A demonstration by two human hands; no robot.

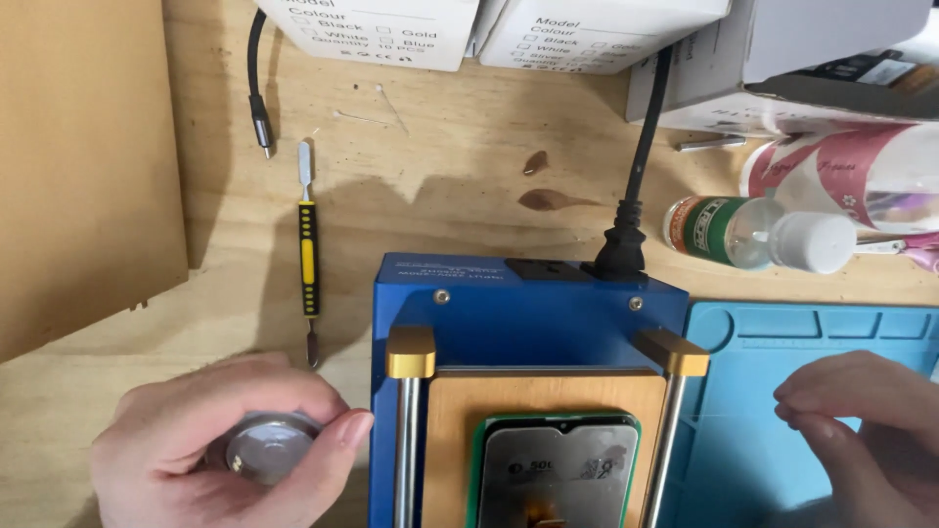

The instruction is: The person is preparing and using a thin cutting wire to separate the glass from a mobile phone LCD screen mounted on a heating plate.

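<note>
My left hand (210, 435) is at the lower left, its fingers wrapped around a small round silver-topped object (266, 447) that rests on the wooden bench. My right hand (866, 420) lies at the lower right on a blue silicone mat (773, 342), fingers curled together, with nothing visible in it. Between the hands stands a blue machine (518, 303) with two gold-capped rails. A phone screen in a green frame (556, 469) lies on the machine's tan plate (543, 391).
A yellow-and-black pry tool (308, 254) lies on the wooden bench (430, 156) left of the machine. A black power cord (636, 176) plugs into its back. A cable end (260, 117), white boxes (381, 29), a clear bottle (753, 233) and a cardboard sheet (78, 166) surround it.
</note>
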